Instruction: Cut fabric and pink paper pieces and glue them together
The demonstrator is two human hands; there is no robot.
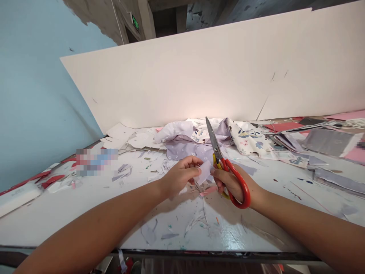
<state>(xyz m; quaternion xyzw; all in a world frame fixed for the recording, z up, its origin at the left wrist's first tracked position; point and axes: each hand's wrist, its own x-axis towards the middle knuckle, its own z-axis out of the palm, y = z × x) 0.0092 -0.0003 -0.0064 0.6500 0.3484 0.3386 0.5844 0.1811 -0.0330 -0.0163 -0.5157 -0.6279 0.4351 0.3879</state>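
**Left hand (179, 176) pinches, right hand (232, 184) grips**

I'm on the pale lilac scrap (203, 172), held tight in the left fingers, out over the middle of the surface (57, 217). Its long axis slants toward the far right, its free end right at the right hand's fingers. That hand is closed around red-handled scissors (225, 165), blades together, pointing far.

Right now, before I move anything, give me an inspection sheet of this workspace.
Surface: white table, stained and flecked with scraps.
Job's things: red-handled scissors, pale lilac scrap.
Clutter: paper offcuts, floral-print fabric, pink sheets.
Grippers: left hand pinches the scrap; right hand grips the scissors.
Cables: nothing seen.
Surroundings: white board behind the table, blue wall, green lit sign.
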